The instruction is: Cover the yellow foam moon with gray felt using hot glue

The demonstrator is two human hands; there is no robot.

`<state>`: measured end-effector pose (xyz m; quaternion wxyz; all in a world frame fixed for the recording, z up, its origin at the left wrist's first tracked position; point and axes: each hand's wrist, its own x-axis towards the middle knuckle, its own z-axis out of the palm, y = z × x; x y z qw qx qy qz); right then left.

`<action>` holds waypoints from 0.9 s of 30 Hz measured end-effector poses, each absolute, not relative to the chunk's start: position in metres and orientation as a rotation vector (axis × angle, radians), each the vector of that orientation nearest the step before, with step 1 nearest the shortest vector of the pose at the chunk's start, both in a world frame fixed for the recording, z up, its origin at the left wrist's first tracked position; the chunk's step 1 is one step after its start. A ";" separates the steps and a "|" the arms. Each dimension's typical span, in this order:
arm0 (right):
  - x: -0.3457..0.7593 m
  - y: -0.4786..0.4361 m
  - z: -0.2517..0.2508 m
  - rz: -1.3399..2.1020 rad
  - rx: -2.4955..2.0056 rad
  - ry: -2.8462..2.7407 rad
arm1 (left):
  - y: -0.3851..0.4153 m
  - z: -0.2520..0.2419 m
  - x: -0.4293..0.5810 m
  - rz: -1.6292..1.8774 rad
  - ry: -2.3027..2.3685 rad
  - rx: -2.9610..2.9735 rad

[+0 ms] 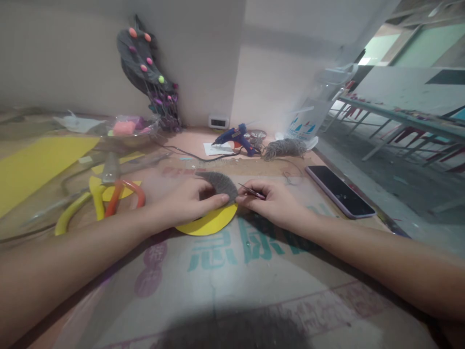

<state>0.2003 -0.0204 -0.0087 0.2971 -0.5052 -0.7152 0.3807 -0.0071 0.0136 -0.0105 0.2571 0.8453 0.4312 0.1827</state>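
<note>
My left hand (205, 194) grips a crescent piece, its thumb pressed on top. The upper part of that piece is covered in grey yarn (223, 184); its lower curve shows bare yellow card (209, 223). My right hand (269, 198) is closed, with thumb and fingertips at the crescent's right edge. Between its fingers sits a thin pointed metal tool (250, 191) with a reddish part, perhaps small snips; most of it is hidden. Whether the right fingertips also pinch yarn is too small to tell.
Behind my hands lie a blue glue gun (238, 138) and a grey yarn bundle (285, 149). A phone (339, 191) rests at right, near the table edge. Scissors with orange handles (115, 198) and yellow card (39, 169) are at left. A decorated grey crescent (140, 60) stands by the wall.
</note>
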 end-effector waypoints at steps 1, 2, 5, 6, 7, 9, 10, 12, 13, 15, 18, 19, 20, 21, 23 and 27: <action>0.201 -0.020 -0.009 1.025 -1.331 -1.902 | 0.014 -0.011 -0.007 0.502 1.154 2.297; 0.202 -0.020 -0.010 1.047 -1.309 -1.898 | 0.015 -0.011 -0.007 0.503 1.143 2.297; 0.203 -0.020 -0.011 1.151 -1.236 -1.853 | 0.017 -0.013 -0.009 0.485 1.131 2.271; 0.204 -0.020 -0.011 1.173 -1.216 -1.826 | 0.018 -0.013 -0.009 0.478 1.134 2.260; 0.203 -0.020 -0.011 1.185 -1.202 -1.800 | 0.018 -0.013 -0.010 0.472 1.136 2.252; 0.202 -0.020 -0.009 1.180 -1.192 -1.757 | 0.018 -0.012 -0.010 0.467 1.142 2.250; 0.201 -0.020 -0.008 1.174 -1.199 -1.746 | 0.018 -0.011 -0.010 0.464 1.144 2.255; 0.198 -0.020 -0.007 1.175 -1.239 -1.736 | 0.017 -0.010 -0.009 0.450 1.145 2.272; 0.198 -0.020 -0.007 1.181 -1.267 -1.730 | 0.016 -0.010 -0.008 0.438 1.148 2.279; 0.197 -0.019 -0.008 1.192 -1.318 -1.726 | 0.015 -0.009 -0.007 0.419 1.157 2.294; 0.199 -0.020 -0.011 1.166 -1.333 -1.783 | 0.014 -0.010 -0.006 0.412 1.171 2.324; 0.200 -0.020 -0.012 1.140 -1.326 -1.817 | 0.015 -0.010 -0.006 0.419 1.169 2.333; 0.201 -0.020 -0.013 1.112 -1.321 -1.849 | 0.015 -0.010 -0.006 0.423 1.160 2.339; 0.201 -0.020 -0.013 1.095 -1.315 -1.875 | 0.015 -0.011 -0.006 0.427 1.148 2.340; 0.202 -0.020 -0.013 1.104 -1.305 -1.892 | 0.015 -0.011 -0.006 0.430 1.132 2.337; 0.205 -0.018 -0.008 1.040 -1.257 -1.878 | 0.017 -0.013 -0.008 0.433 1.159 2.311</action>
